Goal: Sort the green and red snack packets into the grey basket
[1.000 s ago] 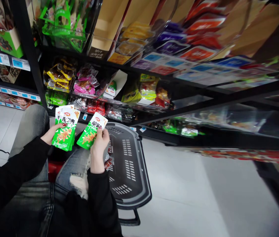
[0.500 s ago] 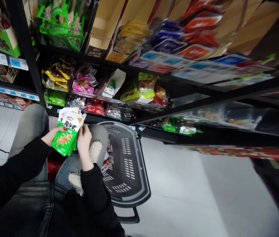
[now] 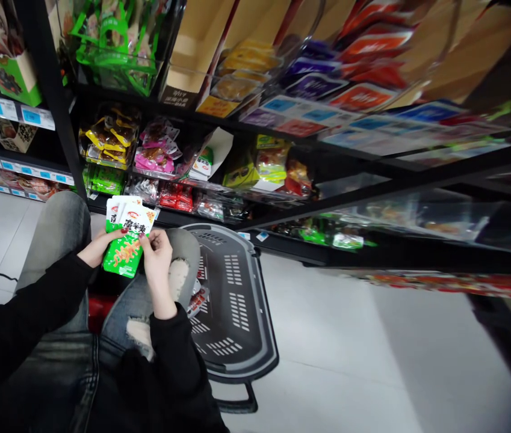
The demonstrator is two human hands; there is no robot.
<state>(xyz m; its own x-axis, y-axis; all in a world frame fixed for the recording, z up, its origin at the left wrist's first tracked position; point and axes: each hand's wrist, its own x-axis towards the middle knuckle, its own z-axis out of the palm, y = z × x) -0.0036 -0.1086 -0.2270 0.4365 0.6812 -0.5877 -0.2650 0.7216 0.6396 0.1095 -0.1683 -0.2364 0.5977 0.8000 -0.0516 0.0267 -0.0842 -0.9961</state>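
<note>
Several green-and-white snack packets [image 3: 125, 252] are fanned out above my knees, the front one showing dark lettering and orange pieces of food. My left hand [image 3: 98, 245] grips them from the left, its thumb lying over their face. At their right edge, my right hand [image 3: 156, 249] pinches the front packet between thumb and fingers. The lower fingers of my left hand are hidden behind the packets. A similar green-and-white packet [image 3: 201, 163] stands in a white carton [image 3: 221, 151] on the shelf ahead.
Right of my knees, a dark shopping basket [image 3: 250, 337] with slotted sides sits on the pale tiled floor [image 3: 327, 337]; a reddish packet [image 3: 198, 300] lies in it. Shelves ahead hold yellow packets [image 3: 113, 135], pink packets [image 3: 156, 156] and price labels [image 3: 36, 117]. A red surface [image 3: 100, 310] shows between my legs.
The packets have spread apart at the top, and the front one has shifted slightly right and turned more upright. My right hand has moved a little right and its grip has changed.
</note>
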